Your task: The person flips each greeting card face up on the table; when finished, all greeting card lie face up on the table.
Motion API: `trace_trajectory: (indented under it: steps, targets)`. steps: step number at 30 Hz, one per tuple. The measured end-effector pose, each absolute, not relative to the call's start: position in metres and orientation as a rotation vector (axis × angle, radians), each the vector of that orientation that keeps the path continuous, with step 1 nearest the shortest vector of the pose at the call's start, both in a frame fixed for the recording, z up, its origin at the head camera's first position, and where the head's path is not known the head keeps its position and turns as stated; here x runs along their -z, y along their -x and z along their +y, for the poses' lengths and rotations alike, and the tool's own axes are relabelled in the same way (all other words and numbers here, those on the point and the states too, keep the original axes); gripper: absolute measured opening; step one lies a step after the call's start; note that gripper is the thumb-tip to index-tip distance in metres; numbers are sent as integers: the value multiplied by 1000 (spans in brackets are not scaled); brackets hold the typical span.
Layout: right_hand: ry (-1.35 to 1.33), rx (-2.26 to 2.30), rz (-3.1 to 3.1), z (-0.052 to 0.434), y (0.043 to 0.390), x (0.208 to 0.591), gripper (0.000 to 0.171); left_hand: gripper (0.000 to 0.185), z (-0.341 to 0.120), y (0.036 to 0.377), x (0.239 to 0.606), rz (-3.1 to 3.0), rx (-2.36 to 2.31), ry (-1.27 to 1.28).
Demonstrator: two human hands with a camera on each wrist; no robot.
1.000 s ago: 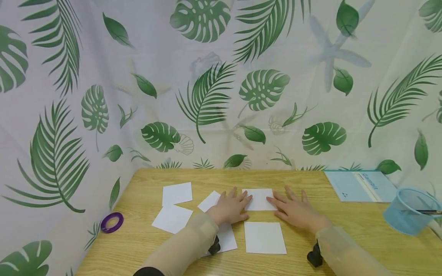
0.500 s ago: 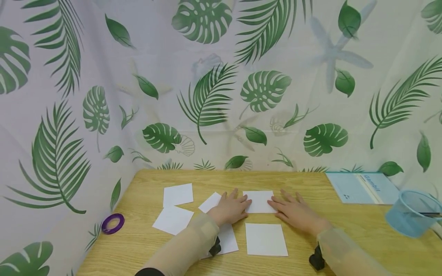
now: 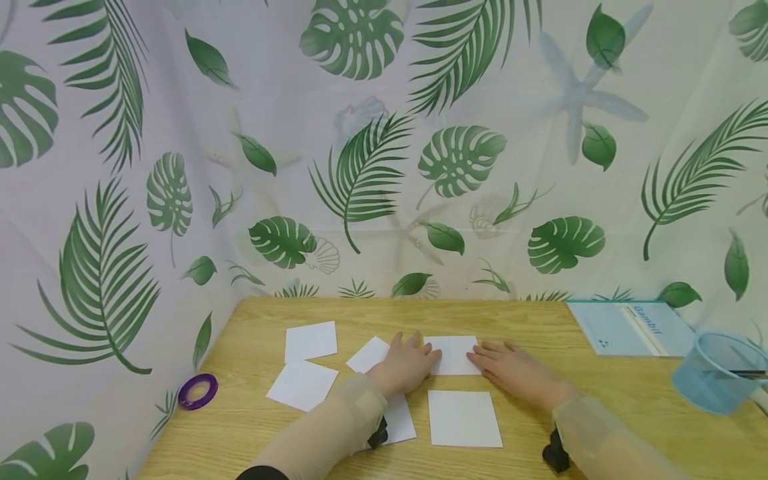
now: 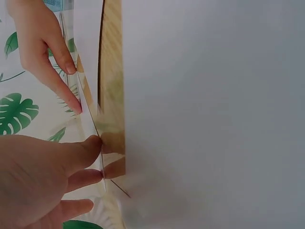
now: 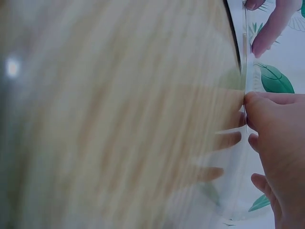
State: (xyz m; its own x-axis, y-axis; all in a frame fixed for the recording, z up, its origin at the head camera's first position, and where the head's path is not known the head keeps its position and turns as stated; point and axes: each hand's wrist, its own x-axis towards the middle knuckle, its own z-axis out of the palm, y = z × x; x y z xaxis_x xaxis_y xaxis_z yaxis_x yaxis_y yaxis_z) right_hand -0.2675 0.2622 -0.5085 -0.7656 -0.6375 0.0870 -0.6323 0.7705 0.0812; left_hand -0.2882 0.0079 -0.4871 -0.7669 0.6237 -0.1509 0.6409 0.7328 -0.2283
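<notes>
We are pressing our left hand (image 3: 408, 363) and right hand (image 3: 510, 370), fingers flat and holding nothing, on the two ends of a paper square (image 3: 454, 354) near the middle of the table (image 3: 600, 400). It may be slipping on the smooth wood if one hand is pushing harder. Other squares (image 3: 463, 418) are lying around it, and a leaf-print curtain (image 3: 360, 167) is hanging behind the far edge.

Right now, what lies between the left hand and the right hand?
In the head view, a white paper square lies between left hand and right hand; both touch it.
</notes>
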Motion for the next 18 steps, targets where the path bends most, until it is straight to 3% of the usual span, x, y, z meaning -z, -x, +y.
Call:
trace_trajectory:
  steps: [18]
  targets:
    - [-1062,106,-2889,262,264,506,48,43,10,283,492,2877,514,-1117]
